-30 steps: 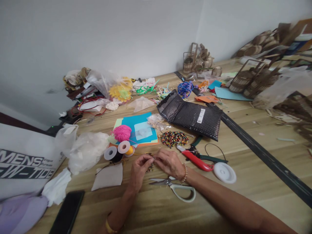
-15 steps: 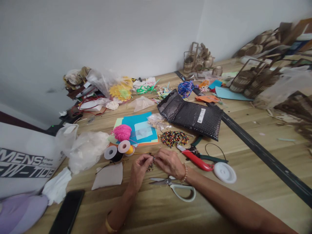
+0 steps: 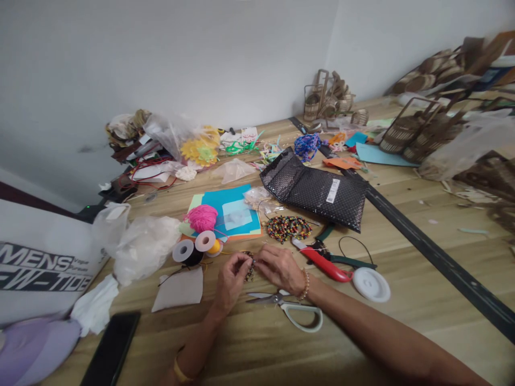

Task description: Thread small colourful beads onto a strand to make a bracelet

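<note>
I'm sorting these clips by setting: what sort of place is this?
Most likely a home craft or handicraft workspace. A wooden table is strewn with colourful beads, thread spools, scissors and coloured paper, woven baskets are stacked at the far side, and both hands work a small beaded piece.

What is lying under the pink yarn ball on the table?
The pink yarn ball rests on the edge of stacked coloured paper sheets, blue on top. The part of the sheets beneath it is covered.
</note>
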Demonstrator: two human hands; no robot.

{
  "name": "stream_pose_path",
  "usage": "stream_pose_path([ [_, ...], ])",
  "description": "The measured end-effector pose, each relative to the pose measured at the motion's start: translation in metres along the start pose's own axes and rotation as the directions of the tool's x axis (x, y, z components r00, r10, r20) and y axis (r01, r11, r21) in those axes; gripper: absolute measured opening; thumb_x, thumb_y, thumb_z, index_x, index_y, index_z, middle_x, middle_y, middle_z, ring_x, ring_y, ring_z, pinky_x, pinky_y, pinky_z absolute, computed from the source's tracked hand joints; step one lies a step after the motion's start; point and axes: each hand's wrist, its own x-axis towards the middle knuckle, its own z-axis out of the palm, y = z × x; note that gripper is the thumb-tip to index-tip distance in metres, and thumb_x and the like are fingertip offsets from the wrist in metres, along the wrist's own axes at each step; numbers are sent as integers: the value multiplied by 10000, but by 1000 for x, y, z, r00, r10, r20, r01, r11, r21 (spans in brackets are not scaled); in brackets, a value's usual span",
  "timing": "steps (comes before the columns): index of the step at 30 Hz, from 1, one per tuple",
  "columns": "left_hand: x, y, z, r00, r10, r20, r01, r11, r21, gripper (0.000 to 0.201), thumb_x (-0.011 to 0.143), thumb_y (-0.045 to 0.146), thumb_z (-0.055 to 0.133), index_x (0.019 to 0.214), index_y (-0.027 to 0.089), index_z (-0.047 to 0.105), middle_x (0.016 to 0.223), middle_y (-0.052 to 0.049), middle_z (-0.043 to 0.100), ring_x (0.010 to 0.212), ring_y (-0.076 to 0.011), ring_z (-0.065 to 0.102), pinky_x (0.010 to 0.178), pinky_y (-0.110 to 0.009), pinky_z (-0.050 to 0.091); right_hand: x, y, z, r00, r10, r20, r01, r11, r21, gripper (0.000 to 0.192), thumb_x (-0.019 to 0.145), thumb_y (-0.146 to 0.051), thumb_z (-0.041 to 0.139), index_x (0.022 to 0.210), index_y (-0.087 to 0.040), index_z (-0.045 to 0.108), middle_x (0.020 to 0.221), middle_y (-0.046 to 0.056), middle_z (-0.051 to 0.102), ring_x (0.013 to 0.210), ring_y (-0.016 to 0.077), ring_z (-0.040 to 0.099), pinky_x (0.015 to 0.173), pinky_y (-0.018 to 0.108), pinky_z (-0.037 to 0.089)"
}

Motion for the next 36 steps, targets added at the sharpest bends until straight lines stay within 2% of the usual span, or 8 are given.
stream_pose_path([
  [9,2,0,-3,996,-49,-76,47,998,-34,232,753,392,621,716,163,620,664,-10,600,638,-143,552,629,-233,464,2,-3,-3,999,26,30,-25,999,-34,99,931,-187,507,874,-186,588,794,38,633,674,142,560,607,242,408],
  [13,3,2,-5,994,-63,-90,61,998,-31,249,738,409,630,712,161,630,653,-12,611,632,-149,555,612,-234,465,1,-2,-1,996,53,73,-46,994,-98,84,895,-183,529,827,-191,577,793,35,615,706,150,547,624,248,392],
  [18,5,5,-9,992,-62,-108,62,998,-5,250,731,404,636,720,154,642,678,-21,637,655,-159,578,651,-248,482,1,-3,0,991,35,131,-15,988,-154,47,820,-163,551,785,-190,568,803,45,611,755,172,532,673,266,398],
  [23,4,11,-11,993,-59,-100,59,998,0,245,738,402,628,709,159,630,675,-18,641,657,-161,578,647,-251,490,2,-7,-1,988,5,154,20,987,-160,44,777,-165,544,750,-197,558,754,41,594,729,181,522,651,273,399],
  [26,1,14,-11,997,-52,-51,53,998,23,223,760,379,627,718,160,636,697,-22,653,669,-160,583,650,-247,487,3,-9,-4,984,-4,181,26,992,-121,29,771,-195,564,744,-195,554,738,40,587,709,180,528,629,273,403],
  [29,-2,14,-8,1000,12,-4,-12,999,40,191,782,343,619,719,164,640,709,-30,655,687,-164,588,654,-246,480,3,-10,-6,988,40,150,-32,998,-58,56,783,-237,591,794,-189,563,753,37,586,689,169,528,605,265,406],
  [33,-4,11,-6,988,154,23,-155,987,52,171,803,303,605,697,172,632,724,-41,649,720,-172,593,681,-256,476,4,-11,-6,987,131,94,-147,969,197,103,841,-245,596,915,-180,567,766,21,580,606,124,506,555,234,416],
  [36,-4,11,-6,976,215,35,-218,971,96,175,821,284,593,687,178,630,727,-42,652,726,-175,594,706,-269,478,4,-10,-5,966,218,141,-256,890,377,176,850,-281,622,977,-173,566,734,0,573,550,100,491,506,210,417],
])
